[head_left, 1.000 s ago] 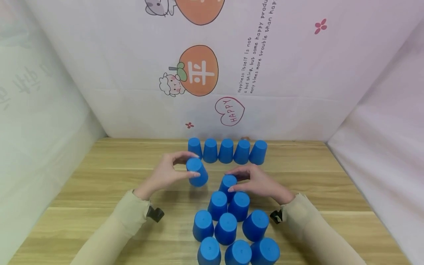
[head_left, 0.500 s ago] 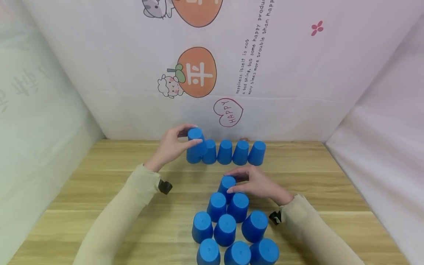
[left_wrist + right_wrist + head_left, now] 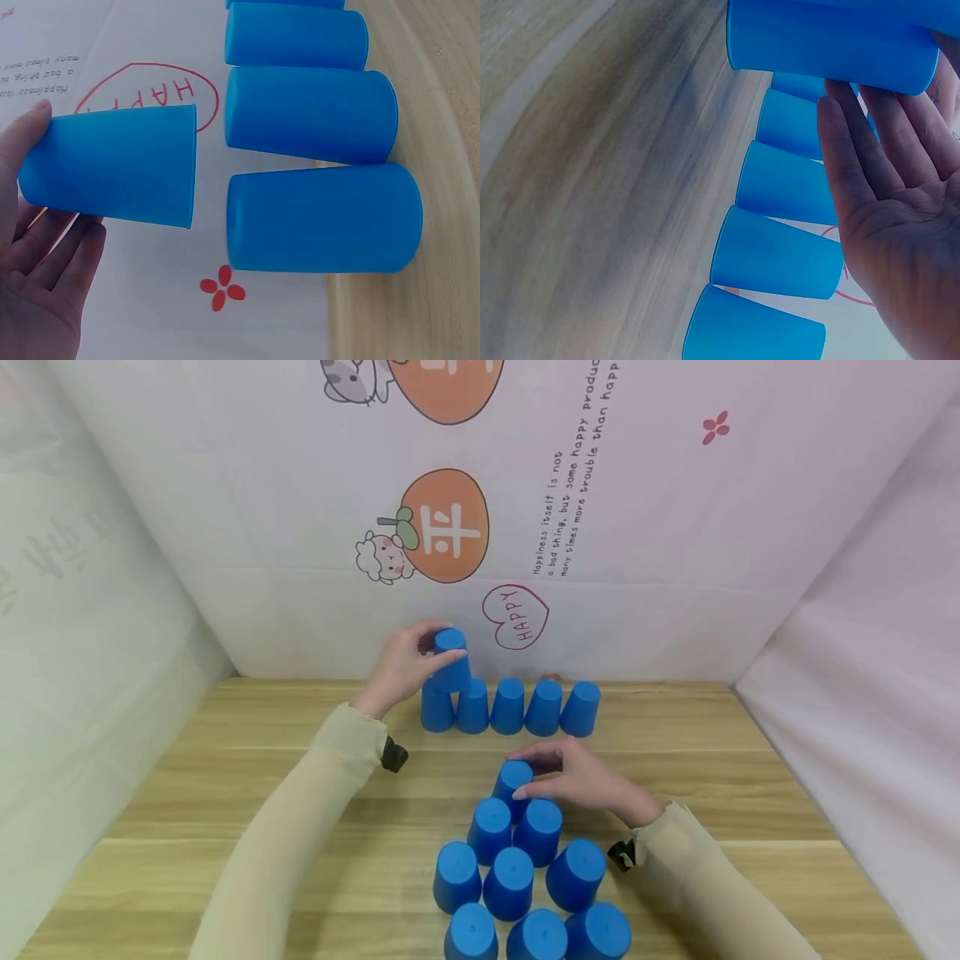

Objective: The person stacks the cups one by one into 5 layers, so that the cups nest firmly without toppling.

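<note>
My left hand (image 3: 405, 667) holds an upside-down blue cup (image 3: 452, 662) between thumb and fingers, above the left end of a back row of several blue cups (image 3: 507, 707). In the left wrist view a gap separates this held cup (image 3: 112, 165) from the nearest row cup (image 3: 322, 217). My right hand (image 3: 583, 777) is around another upside-down blue cup (image 3: 514, 772), thumb on its front and fingers behind. The right wrist view shows the fingers (image 3: 900, 135) touching that cup (image 3: 832, 45); the thumb is hidden there.
More upside-down blue cups (image 3: 512, 883) stand in a cluster in front of the right hand, towards the near edge. The wooden table (image 3: 337, 860) ends at a printed white cloth (image 3: 637, 627) right behind the back row. White cloth also hangs at both sides.
My left hand has carried its cup away from the cluster, up and back over the left end of the row. The right hand has stayed at its cup.
</note>
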### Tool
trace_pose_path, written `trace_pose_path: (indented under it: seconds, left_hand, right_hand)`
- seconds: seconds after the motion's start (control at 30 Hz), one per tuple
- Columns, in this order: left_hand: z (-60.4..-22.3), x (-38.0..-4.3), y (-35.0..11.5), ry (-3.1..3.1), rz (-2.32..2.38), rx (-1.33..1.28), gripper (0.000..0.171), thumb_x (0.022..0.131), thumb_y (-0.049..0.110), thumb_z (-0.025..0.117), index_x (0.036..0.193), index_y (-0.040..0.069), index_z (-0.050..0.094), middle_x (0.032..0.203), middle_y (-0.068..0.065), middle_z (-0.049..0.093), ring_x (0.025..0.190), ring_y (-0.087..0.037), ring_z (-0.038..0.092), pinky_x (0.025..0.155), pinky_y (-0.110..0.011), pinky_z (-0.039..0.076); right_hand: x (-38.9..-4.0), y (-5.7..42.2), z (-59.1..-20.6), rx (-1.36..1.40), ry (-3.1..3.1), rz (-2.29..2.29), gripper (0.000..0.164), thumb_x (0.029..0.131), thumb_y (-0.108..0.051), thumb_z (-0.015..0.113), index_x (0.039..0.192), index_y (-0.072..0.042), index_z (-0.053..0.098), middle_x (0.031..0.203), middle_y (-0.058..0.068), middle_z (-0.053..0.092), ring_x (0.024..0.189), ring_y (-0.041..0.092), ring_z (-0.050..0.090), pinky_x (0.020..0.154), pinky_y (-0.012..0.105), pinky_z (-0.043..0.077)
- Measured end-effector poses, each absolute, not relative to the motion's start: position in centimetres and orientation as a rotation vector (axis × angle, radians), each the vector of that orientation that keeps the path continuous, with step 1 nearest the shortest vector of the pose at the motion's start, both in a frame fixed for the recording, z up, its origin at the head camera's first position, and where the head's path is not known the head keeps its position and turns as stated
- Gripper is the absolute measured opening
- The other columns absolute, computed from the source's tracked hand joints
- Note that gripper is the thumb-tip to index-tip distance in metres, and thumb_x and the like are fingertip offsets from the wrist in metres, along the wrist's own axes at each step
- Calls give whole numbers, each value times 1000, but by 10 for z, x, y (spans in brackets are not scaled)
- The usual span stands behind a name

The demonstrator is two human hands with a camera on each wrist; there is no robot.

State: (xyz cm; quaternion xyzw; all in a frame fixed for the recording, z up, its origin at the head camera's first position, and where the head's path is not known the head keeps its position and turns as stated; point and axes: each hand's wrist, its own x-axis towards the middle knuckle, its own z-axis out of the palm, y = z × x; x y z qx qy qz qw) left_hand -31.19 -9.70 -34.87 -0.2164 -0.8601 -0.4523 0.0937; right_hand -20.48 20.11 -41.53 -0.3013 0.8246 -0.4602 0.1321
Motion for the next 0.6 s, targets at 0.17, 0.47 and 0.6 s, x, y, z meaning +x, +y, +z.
trace_pose_path:
  seconds: [0.17, 0.47, 0.6]
  left_hand:
    - [-355, -317, -95, -2570, -1361, -637, 57, 94, 38, 75, 138, 6, 60, 133, -11, 64, 115, -28, 65, 98, -41, 53]
    - [-360, -322, -96, -2581, -1394, -623, 60, 94, 37, 75, 142, 5, 57, 137, -12, 62, 119, -31, 63, 100, -45, 51]
    - [-361, -323, -96, -2584, -1405, -618, 61, 94, 38, 75, 143, 5, 57, 138, -12, 61, 118, -30, 63, 100, -45, 51]
  right_hand:
    - [-205, 200, -416, -867, 2384, -1338, 49, 90, -29, 81, 132, -6, 67, 124, -2, 70, 108, 14, 69, 93, 44, 55]
    - [-205, 201, -417, -862, 2384, -1339, 48, 90, -28, 81, 132, -7, 68, 123, -4, 70, 107, 12, 69, 94, 43, 55]
    - [-205, 202, -417, -867, 2385, -1340, 48, 91, -28, 81, 132, -7, 67, 123, -3, 70, 107, 13, 69, 94, 45, 55]
